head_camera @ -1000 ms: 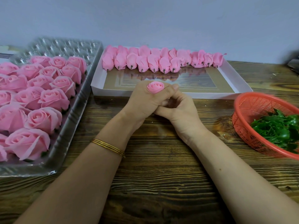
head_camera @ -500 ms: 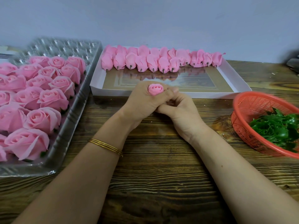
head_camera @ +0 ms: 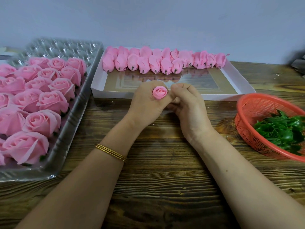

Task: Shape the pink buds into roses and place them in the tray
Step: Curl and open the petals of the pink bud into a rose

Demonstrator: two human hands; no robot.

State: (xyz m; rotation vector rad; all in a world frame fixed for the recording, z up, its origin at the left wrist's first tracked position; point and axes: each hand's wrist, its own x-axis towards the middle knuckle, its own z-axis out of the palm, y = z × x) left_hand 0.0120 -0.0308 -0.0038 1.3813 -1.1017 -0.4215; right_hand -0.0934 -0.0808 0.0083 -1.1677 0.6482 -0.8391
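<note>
above the worktop your left hand wraps the pink bud; right hand curls beside, grip unclear. petals look soft: hold the base.

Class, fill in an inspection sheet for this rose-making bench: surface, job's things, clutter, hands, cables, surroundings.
Surface: wooden table, dark striped grain.
Job's things: one bud held upright between the hands; unshaped buds lined along the far side of the white box; finished roses fill most of the clear tray, far cups empty.
Clutter: red basket of green leaves at right; dark object at the right edge, too blurred to name.
Hands: left hand grips the bud, bangles on its wrist; right hand has curled fingers beside the bud, grip hidden.
Cables: nothing seen.
Surroundings: plain pale wall behind.
</note>
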